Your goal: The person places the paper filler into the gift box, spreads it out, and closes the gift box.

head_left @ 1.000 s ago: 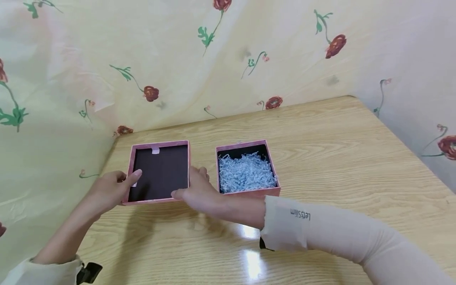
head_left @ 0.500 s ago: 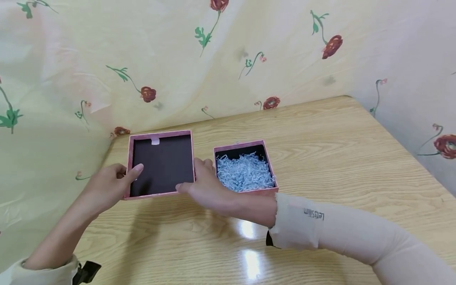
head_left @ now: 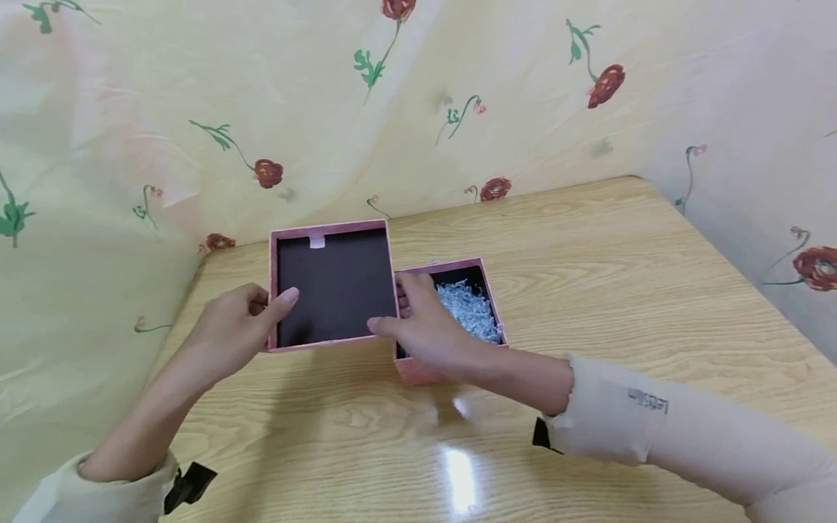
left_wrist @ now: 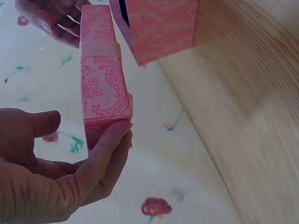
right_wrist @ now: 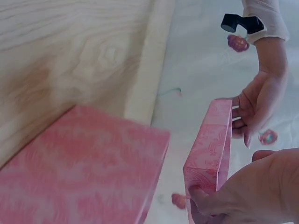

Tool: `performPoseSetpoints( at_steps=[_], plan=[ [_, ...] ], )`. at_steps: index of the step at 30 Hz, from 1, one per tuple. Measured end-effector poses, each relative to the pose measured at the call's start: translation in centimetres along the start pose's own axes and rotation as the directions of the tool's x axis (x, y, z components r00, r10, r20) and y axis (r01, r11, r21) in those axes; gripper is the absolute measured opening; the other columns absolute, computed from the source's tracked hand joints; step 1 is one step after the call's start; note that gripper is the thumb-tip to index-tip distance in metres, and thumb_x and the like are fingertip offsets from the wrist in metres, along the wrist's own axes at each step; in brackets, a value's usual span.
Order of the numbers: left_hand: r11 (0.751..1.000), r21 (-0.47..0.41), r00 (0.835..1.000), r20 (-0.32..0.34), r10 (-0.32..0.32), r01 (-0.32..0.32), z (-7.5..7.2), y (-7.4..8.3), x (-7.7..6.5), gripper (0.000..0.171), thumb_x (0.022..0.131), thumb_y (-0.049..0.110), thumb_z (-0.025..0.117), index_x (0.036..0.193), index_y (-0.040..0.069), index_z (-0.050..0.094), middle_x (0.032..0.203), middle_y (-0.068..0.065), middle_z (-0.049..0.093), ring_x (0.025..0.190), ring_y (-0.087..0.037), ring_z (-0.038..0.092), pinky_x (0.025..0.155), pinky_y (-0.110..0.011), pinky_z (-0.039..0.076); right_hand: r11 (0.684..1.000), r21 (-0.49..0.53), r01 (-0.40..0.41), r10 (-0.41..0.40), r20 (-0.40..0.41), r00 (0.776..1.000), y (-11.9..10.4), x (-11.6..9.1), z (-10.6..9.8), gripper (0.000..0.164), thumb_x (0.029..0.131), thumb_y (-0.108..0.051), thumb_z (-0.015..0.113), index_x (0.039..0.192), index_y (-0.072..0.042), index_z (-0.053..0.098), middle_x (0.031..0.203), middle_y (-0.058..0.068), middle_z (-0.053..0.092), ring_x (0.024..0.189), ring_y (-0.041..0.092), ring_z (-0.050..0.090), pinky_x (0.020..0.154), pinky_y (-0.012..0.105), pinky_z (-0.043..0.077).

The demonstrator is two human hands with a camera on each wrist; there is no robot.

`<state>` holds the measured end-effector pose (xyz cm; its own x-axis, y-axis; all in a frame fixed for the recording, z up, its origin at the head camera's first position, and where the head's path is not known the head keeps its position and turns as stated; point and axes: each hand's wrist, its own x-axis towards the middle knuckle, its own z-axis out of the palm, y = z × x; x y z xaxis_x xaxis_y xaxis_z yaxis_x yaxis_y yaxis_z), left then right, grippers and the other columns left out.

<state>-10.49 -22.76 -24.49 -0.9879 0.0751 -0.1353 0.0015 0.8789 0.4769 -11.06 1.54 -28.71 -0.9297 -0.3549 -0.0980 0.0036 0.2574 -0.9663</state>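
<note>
A pink box lid (head_left: 336, 287) with a dark inside and a short ribbon tab is held up off the table, its hollow side turned toward the head camera. My left hand (head_left: 232, 334) grips its left side, thumb over the rim. My right hand (head_left: 434, 330) pinches the lower right corner. Paisley embossing and a ribbon band show on the lid's edge (left_wrist: 103, 86) in the left wrist view. Partly behind my right hand stands the open pink box (head_left: 421, 372), holding blue shredded paper (head_left: 474, 312). The lid's right edge comes up to the box's left side.
The wood-grain table (head_left: 588, 290) stretches to the right and toward the front. Flower-printed sheeting (head_left: 314, 109) hangs along the back and both sides. A black clip (head_left: 189, 487) sits at the left cuff.
Both hands have lifted the lid and carried it to the right, nearer the box. My right hand now covers part of the box. The box itself stays in place.
</note>
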Motion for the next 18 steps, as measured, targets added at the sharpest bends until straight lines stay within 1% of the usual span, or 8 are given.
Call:
performPoseSetpoints(
  at_steps=[1,3,7,12,18],
  plan=[
    [1.0,-0.009,1.0,0.002,0.006,-0.006,0.2,0.3,0.1,0.06,0.097,0.056,0.044,0.104,-0.002,0.054,0.075,-0.008,0.054,0.065,-0.021,0.049,0.056,-0.033,0.039,1.0,-0.007,0.001,-0.001,0.003,1.0,0.1,-0.1,-0.5,0.049,0.089,-0.017,0.064,0.132,-0.004,0.044,0.123,0.011,0.034,0.11,0.025,0.043,0.09,0.036,0.043],
    [0.999,-0.029,1.0,0.009,0.022,-0.022,0.5,1.0,0.4,0.06,0.097,0.056,0.044,0.104,-0.002,0.054,0.076,-0.009,0.054,0.065,-0.021,0.049,0.057,-0.033,0.039,0.999,-0.052,0.005,-0.005,0.002,1.0,0.1,-0.4,-1.6,0.046,0.091,-0.02,0.063,0.13,-0.005,0.045,0.123,0.01,0.036,0.111,0.025,0.043,0.09,0.036,0.043],
    [0.996,-0.082,0.999,0.015,0.047,-0.045,1.2,2.4,1.0,0.058,0.096,0.056,0.045,0.102,-0.001,0.055,0.077,-0.009,0.056,0.066,-0.021,0.05,0.058,-0.033,0.041,0.996,-0.091,0.006,-0.008,-0.015,1.0,0.1,-0.7,-3.9,0.042,0.092,-0.021,0.062,0.127,-0.004,0.047,0.123,0.011,0.039,0.114,0.025,0.043,0.092,0.038,0.042],
    [0.986,-0.153,0.998,0.017,0.066,-0.062,2.4,3.9,1.8,0.056,0.096,0.055,0.047,0.105,0.001,0.055,0.082,-0.01,0.06,0.069,-0.022,0.054,0.061,-0.033,0.044,0.992,-0.126,0.004,-0.009,-0.042,0.999,0.0,-1.0,-6.4,0.043,0.093,-0.02,0.06,0.13,-0.002,0.047,0.123,0.013,0.041,0.115,0.027,0.044,0.094,0.041,0.04],
    [0.965,-0.24,0.995,-0.001,0.105,-0.102,4.2,5.3,2.7,0.052,0.096,0.052,0.049,0.103,0.001,0.054,0.082,-0.011,0.059,0.069,-0.022,0.054,0.059,-0.033,0.043,0.989,-0.144,-0.021,0.009,-0.088,0.996,-0.2,-1.6,-8.7,0.05,0.094,-0.019,0.06,0.135,0.003,0.042,0.125,0.017,0.041,0.117,0.03,0.041,0.095,0.042,0.039]
  ],
)
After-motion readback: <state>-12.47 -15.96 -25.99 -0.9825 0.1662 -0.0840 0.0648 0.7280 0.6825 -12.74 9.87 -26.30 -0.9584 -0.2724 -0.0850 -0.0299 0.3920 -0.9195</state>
